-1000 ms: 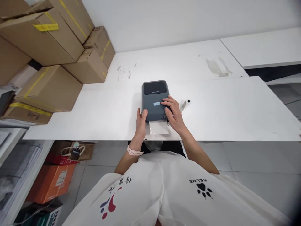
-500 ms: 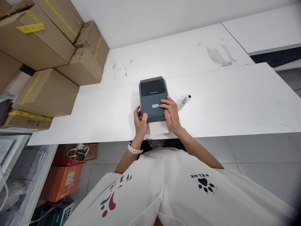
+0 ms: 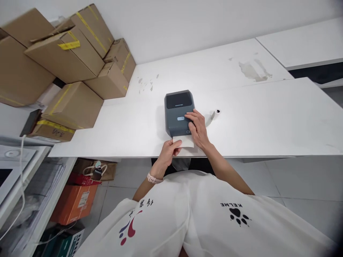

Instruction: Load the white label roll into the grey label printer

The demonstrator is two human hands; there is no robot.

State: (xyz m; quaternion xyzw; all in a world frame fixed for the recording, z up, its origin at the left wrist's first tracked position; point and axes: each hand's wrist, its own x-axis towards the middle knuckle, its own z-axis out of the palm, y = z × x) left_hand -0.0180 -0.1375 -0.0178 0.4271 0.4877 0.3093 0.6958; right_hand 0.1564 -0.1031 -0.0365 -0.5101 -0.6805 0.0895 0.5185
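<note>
A dark grey label printer (image 3: 179, 111) with a black window and a small light panel stands on the white table near its front edge. A strip of white label paper (image 3: 184, 141) sticks out of its front. My left hand (image 3: 169, 150) pinches the left edge of this paper between thumb and fingers. Resting on the printer's right front part, my right hand (image 3: 198, 127) has its fingers stretched over the top, near the light panel. Just right of that hand lies a small white paper roll (image 3: 217, 112) with a loose strip trailing toward the printer.
Cardboard boxes (image 3: 72, 105) with yellow tape are stacked at the table's left end. Below left, a shelf (image 3: 57, 200) holds papers, with an orange box (image 3: 75, 203) beside it. The white table (image 3: 254, 121) runs on to the right, with worn patches at the back.
My left hand has left the printer's left side and moved down onto the label paper. My right hand stays on the printer. The view has shifted slightly left.
</note>
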